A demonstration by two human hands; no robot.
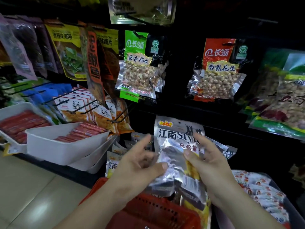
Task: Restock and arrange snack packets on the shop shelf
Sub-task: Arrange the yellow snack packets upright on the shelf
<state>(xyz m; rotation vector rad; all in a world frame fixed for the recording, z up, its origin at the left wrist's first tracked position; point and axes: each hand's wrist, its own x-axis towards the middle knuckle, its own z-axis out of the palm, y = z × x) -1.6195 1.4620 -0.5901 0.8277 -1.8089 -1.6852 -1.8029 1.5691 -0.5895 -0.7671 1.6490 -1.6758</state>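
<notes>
A silver snack packet [173,142] with black lettering stands upright between my two hands, low in front of the dark shelf. My left hand [138,164] touches its left edge, thumb on the foil and fingers spread. My right hand [209,161] pinches the packet's right side, thumb on the front and fingers behind. More silver packets [115,156] of the same kind lie on the low shelf behind. Below my wrists sits a red plastic basket [148,210] with further packets [193,192] in it.
Peanut packets hang on pegs above: a green one [137,66] and a red one [217,70]. White trays [62,142] of red sausages stand at the left, with panda packets [99,109] on hooks behind. Red-patterned packets [260,192] lie at the right. Tiled floor [29,187] at lower left.
</notes>
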